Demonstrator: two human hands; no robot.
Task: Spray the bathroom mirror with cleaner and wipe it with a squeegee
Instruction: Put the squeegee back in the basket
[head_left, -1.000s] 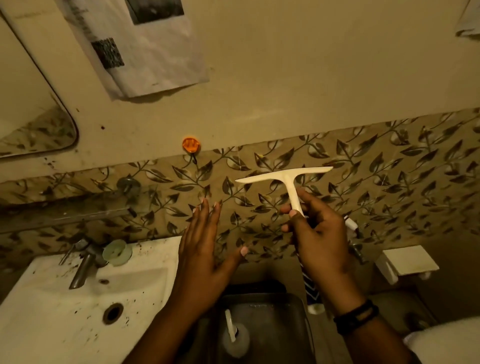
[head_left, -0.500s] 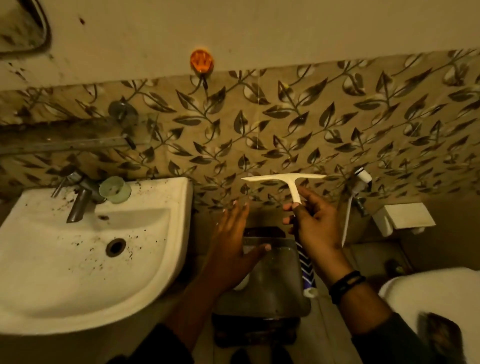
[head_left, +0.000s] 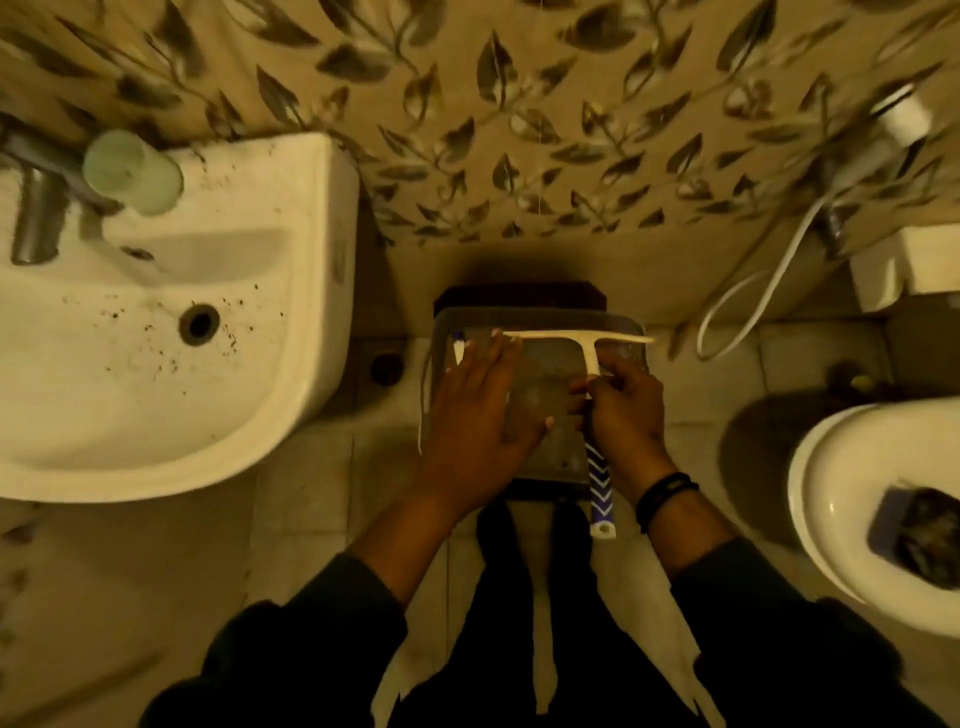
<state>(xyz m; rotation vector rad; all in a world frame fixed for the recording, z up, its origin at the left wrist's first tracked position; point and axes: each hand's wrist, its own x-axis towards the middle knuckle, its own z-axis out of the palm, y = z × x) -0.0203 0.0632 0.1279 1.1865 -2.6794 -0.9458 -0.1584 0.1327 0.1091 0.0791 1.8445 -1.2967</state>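
My right hand (head_left: 626, 415) grips a white T-shaped squeegee (head_left: 586, 343) by its blue-and-white patterned handle, with the blade level over a dark grey plastic tub (head_left: 550, 452) on the floor. My left hand (head_left: 480, 415) reaches flat into the tub, fingers spread, holding nothing. Past its fingertips shows a small white and blue tip (head_left: 458, 347), perhaps the spray bottle's nozzle; the bottle itself is hidden. The mirror is out of view.
A white washbasin (head_left: 291, 291) with a metal tap (head_left: 36, 218) and a pale green cup (head_left: 132, 171) fills the left. A toilet (head_left: 831, 493) stands at the right, a hose sprayer (head_left: 769, 270) hangs on the leaf-patterned wall (head_left: 519, 130). My dark-trousered legs are below.
The view has tilted down from the wall and mirror to the floor. Both hands have dropped toward the tub, the right still holding the squeegee, the left now reaching inside.
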